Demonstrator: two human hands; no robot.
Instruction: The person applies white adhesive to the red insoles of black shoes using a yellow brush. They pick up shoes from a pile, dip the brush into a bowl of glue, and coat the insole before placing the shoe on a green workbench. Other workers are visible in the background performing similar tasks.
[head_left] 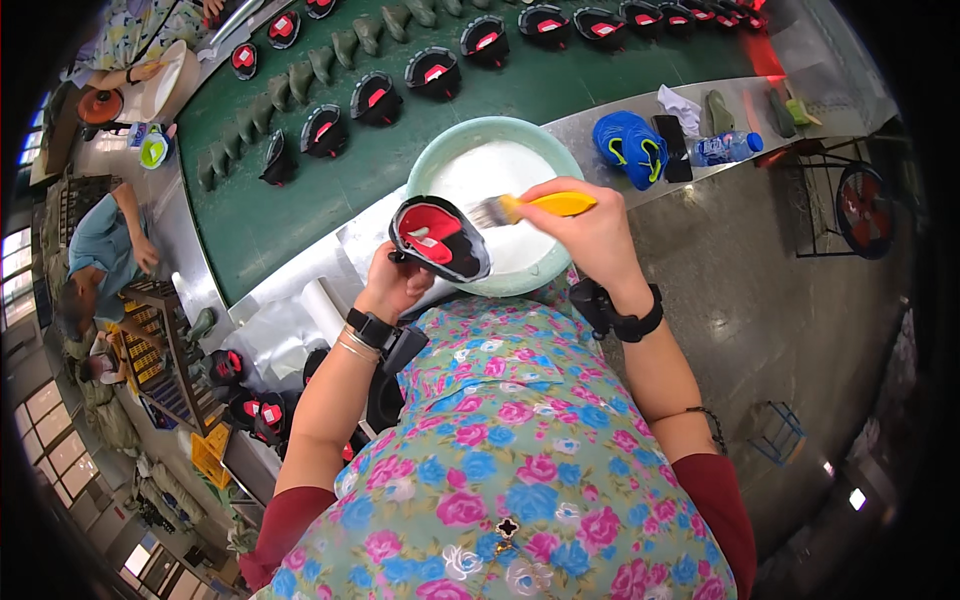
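At frame centre the left hand (392,288) grips a black-and-red shoe upper (438,238) from below, fingers curled shut around it. The right hand (590,232) pinches a yellow brush (535,207), bristles at the upper's rim, over the white basin (545,275). Gluing looks underway; the next stroke needs a steady, even sweep.

I wear a flowered apron (510,470) in pink and blue over dark red sleeves (715,490), black bands with small boxes on both wrists (372,328), plus thin silver bangles (355,350) on my left.
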